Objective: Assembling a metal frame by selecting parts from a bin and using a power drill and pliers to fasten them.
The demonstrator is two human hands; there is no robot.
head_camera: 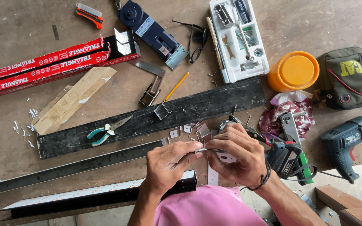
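While pinched between both hands: left hand (168,161), right hand (237,152), screw (201,150).

Both hands (206,157) together, fingertips pinched

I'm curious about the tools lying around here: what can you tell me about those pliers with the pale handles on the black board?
The pliers are a slim long-nose pair with grey metal jaws tapering to a point and handles sleeved in teal and white, likely rubber or plastic. They lie flat on the long black board, near its left end, jaws pointing up to the right, handles spread slightly apart. Nothing but the board touches them; both hands are off to the right.
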